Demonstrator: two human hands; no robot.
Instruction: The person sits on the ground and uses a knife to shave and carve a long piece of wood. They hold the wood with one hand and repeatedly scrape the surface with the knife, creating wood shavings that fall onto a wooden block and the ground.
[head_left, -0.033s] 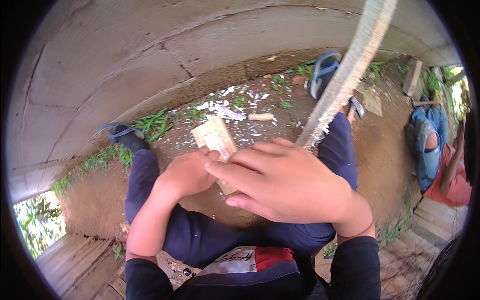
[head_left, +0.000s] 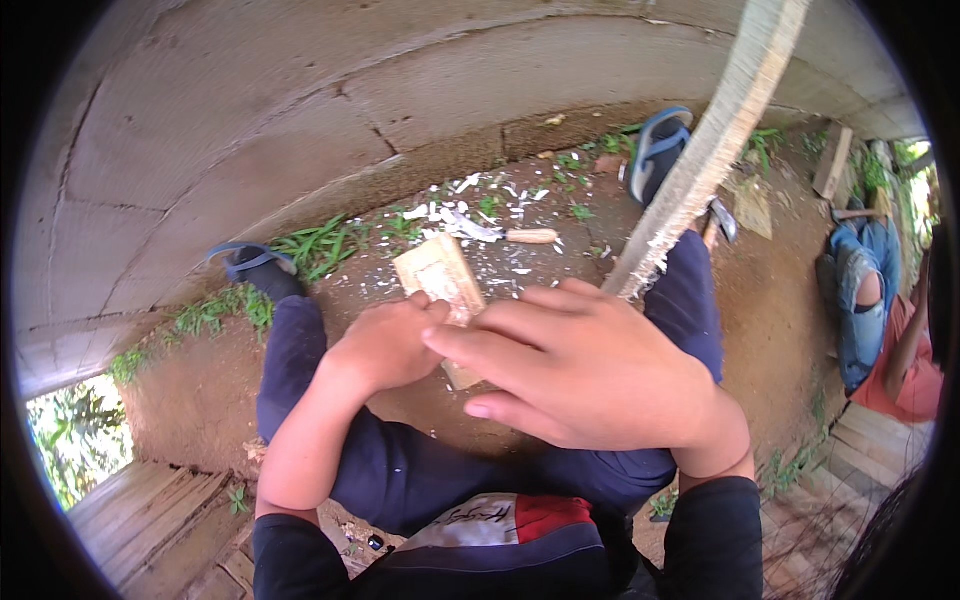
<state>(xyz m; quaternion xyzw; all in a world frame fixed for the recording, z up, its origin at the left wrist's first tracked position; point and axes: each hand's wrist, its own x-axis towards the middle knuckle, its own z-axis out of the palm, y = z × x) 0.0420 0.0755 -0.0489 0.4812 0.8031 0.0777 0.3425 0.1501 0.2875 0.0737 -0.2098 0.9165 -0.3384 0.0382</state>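
Observation:
My left hand (head_left: 388, 345) is closed, its fingers curled down over a pale wooden block (head_left: 440, 268) that has a hollowed, whitish face. What the fingertips pinch, if anything, is hidden. Palm down, my right hand (head_left: 590, 372) reaches across from the right with its fingers stretched and its thumb apart; its index fingertip meets the left fingers. The block lies tilted between my legs, its near end partly covered by the hands. Beyond it on the ground is a knife (head_left: 530, 236) with a light wooden handle, among white shavings (head_left: 465, 186).
A long rough wooden pole (head_left: 715, 140) slants up beside my right leg. Behind it lies a metal-headed tool (head_left: 724, 220). A concrete wall (head_left: 300, 130) curves along the far side. Another person in torn jeans (head_left: 860, 290) sits at the right, near wooden boards (head_left: 880, 450).
The whole view has shifted slightly, so everything appears a little further right. Both hands keep the same pose over the block.

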